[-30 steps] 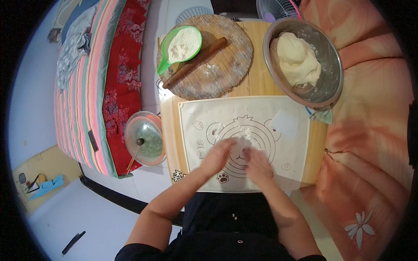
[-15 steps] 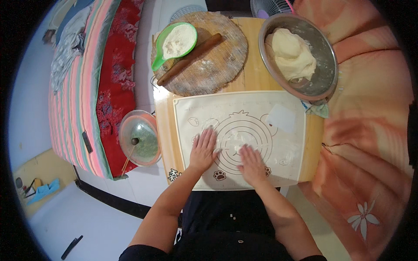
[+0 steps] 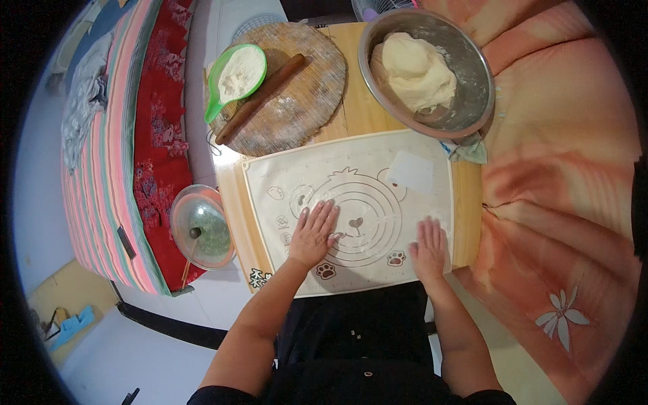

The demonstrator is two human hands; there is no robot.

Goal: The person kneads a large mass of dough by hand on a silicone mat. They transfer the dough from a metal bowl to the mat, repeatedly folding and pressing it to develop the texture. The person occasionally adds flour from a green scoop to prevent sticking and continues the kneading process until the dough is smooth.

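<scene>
A cream baking mat [image 3: 283, 172] printed with a bear's face and rings lies on the wooden table. Flat on its left half rests my left hand [image 3: 314, 234], fingers stretched out and holding nothing. Near the mat's right edge is my right hand [image 3: 430, 248], also empty with its fingers extended; whether it touches the mat I cannot tell. A white scraper [image 3: 411, 171] lies on the mat's upper right. Beyond it stands a metal bowl [image 3: 478, 88] with a big lump of pale dough [image 3: 417, 73] in it.
At the far left of the wooden table [image 3: 468, 202], a round board [image 3: 307, 101] carries a rolling pin [image 3: 260, 100] and a green scoop [image 3: 214, 94] of flour [image 3: 241, 73]. A lidded bowl [image 3: 210, 233] with green contents stands left of the table. Orange fabric [image 3: 540, 169] hangs at the right.
My right hand has moved right, from the mat's middle to its right edge. My left hand stays on the left half. The whole view has shifted and turned slightly.
</scene>
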